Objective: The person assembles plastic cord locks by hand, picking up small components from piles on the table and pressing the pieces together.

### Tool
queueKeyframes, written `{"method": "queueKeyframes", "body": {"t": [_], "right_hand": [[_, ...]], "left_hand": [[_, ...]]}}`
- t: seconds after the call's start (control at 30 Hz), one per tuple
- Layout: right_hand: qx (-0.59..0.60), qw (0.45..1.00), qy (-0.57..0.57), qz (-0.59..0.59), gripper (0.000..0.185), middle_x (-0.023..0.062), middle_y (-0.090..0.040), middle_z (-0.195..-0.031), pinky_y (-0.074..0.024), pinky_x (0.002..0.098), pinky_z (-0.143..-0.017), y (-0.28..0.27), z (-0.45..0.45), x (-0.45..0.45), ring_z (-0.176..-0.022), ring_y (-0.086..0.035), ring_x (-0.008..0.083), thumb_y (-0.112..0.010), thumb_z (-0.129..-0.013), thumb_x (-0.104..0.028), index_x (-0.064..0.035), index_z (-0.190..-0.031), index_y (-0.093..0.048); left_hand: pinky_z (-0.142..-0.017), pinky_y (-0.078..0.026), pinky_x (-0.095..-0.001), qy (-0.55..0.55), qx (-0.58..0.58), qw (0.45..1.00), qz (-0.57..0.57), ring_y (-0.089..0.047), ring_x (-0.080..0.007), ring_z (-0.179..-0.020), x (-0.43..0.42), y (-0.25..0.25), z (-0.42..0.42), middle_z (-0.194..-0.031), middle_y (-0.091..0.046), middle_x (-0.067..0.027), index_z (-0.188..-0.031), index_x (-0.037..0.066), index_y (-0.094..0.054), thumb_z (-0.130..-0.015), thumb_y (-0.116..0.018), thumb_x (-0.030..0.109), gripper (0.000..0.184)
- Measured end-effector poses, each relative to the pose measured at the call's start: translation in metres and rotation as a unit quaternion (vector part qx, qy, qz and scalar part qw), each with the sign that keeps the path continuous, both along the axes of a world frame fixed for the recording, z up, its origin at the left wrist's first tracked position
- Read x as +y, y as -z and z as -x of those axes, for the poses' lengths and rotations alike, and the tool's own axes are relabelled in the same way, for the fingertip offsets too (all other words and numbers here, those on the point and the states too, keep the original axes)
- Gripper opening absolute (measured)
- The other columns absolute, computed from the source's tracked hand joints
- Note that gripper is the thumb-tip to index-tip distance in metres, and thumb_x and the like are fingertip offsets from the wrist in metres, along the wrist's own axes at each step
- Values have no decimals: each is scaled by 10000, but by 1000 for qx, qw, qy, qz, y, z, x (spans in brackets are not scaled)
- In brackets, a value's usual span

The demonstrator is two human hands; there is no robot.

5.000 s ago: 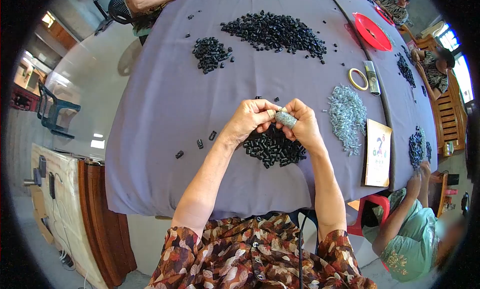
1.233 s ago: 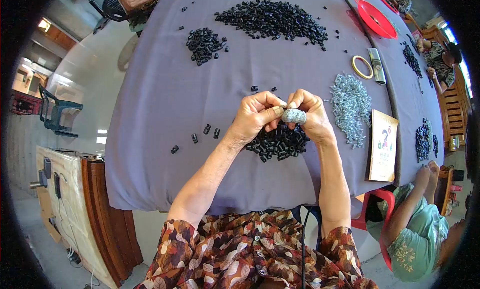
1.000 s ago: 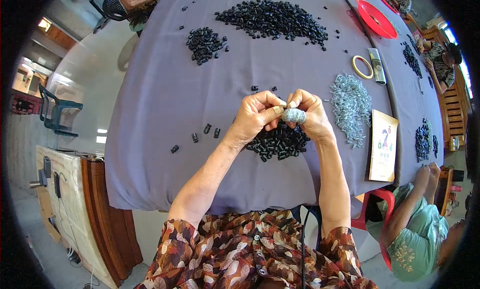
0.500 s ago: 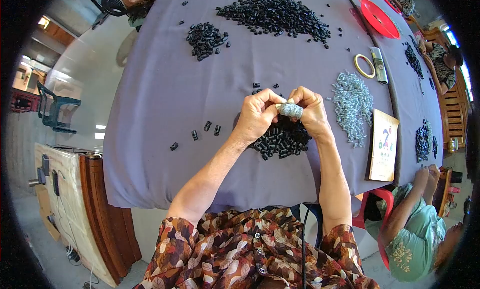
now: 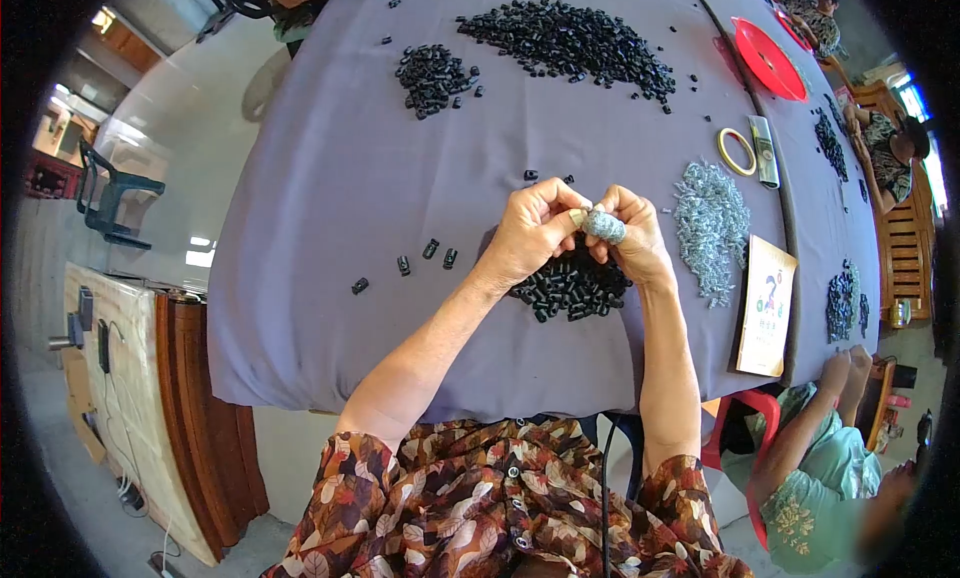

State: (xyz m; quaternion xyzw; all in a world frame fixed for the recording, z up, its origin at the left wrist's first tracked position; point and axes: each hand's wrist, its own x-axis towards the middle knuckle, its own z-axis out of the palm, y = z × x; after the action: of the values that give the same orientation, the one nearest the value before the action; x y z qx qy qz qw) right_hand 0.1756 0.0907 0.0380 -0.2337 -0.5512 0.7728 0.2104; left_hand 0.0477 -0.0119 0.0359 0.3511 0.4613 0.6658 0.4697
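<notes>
Black pieces [image 5: 572,290] lie heaped on the counter [image 5: 330,168], partly hidden beneath the left hand [image 5: 535,236] and right hand [image 5: 637,243]. Their fingertips meet above the heap, pinched narrow; whether they hold a piece cannot be told.

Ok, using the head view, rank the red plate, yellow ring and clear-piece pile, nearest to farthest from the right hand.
1. Clear-piece pile, to the right of the right hand.
2. Yellow ring, right, beyond the pile.
3. Red plate, upper right.
</notes>
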Motion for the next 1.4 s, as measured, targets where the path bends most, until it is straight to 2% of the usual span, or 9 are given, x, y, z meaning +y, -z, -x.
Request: {"method": "queueKeyframes", "body": {"t": [0.37, 0.57, 0.67, 0.7, 0.8, 0.83, 1.07, 1.3, 1.4], "right_hand": [[-10, 996, 40, -74, 211, 73, -602, -647, -434, 193, -386, 0, 5, -6, -479, -549, 82, -664, -769, -37, -50, -689, -469], [11, 992, 92, -89, 204, 85, -593, -605, -395, 183, -369, 0, 7, -17, -454, -528, 78, -669, -768, -44, -44, -693, -479], [51, 991, 115, -53, 196, 84, -598, -614, -384, 179, -374, 8, 13, -24, -455, -523, 76, -667, -772, -50, -40, -696, -487], [45, 988, 138, -61, 186, 77, -597, -613, -377, 178, -379, 9, 16, -27, -453, -515, 72, -664, -775, -48, -37, -700, -494], [9, 978, 171, -116, 177, 68, -591, -607, -376, 177, -381, 1, 18, -34, -456, -508, 68, -659, -778, -43, -34, -705, -498], [-5, 977, 169, -133, 166, 58, -584, -600, -374, 178, -380, 1, 16, -31, -459, -500, 62, -653, -782, -36, -33, -709, -504], [-48, 974, 142, -168, 179, 15, -578, -631, -350, 160, -400, 1, 13, -24, -504, -503, 38, -672, -773, -62, -51, -718, -502], [-48, 983, 75, -159, 185, 13, -583, -686, -445, 197, -554, -15, 12, -24, -624, -577, 82, -676, -765, -29, -38, -776, -491], [9, 982, 58, -177, 175, 28, -591, -742, -466, 214, -608, 3, 9, -15, -704, -598, 100, -661, -772, -4, -25, -825, -495]], "left_hand": [[-490, -414, -173, -74, 27, 997, -26, -499, -25, -565, 1, 9, -9, -691, -584, -15, -794, 18, -566, -828, -496, -48, 102], [-523, -432, -203, -118, 163, 975, -97, -516, -56, -582, -3, -1, -6, -684, -579, -28, -786, -2, -551, -791, -426, -117, 170], [-535, -441, -204, -115, 104, 985, -80, -525, -57, -593, 2, 13, -6, -674, -574, -29, -789, -8, -551, -784, -419, -125, 177], [-537, -448, -205, -120, 113, 984, -65, -530, -54, -601, 1, 13, -4, -667, -574, -28, -797, -13, -552, -807, -449, -104, 137], [-515, -436, -186, -84, 23, 994, -67, -522, -40, -593, 3, 12, -4, -669, -574, -20, -816, -8, -561, -832, -495, -60, 85], [-495, -420, -167, -66, 7, 997, -40, -511, -32, -582, 0, 6, -2, -681, -571, -12, -840, 3, -571, -851, -525, -11, 49], [-486, -409, -165, -35, -85, 996, -15, -496, -42, -567, 5, 16, -2, -717, -572, -16, -897, 3, -583, -862, -519, 30, 78], [-494, -398, -173, -6, -97, 995, -20, -481, -47, -574, 3, 11, 4, -761, -562, -13, -939, 10, -567, -850, -532, 22, 97], [-501, -401, -178, 10, -99, 995, -20, -490, -51, -609, 5, 11, 9, -824, -555, -18, -987, 25, -525, -838, -534, 11, 150]]}}
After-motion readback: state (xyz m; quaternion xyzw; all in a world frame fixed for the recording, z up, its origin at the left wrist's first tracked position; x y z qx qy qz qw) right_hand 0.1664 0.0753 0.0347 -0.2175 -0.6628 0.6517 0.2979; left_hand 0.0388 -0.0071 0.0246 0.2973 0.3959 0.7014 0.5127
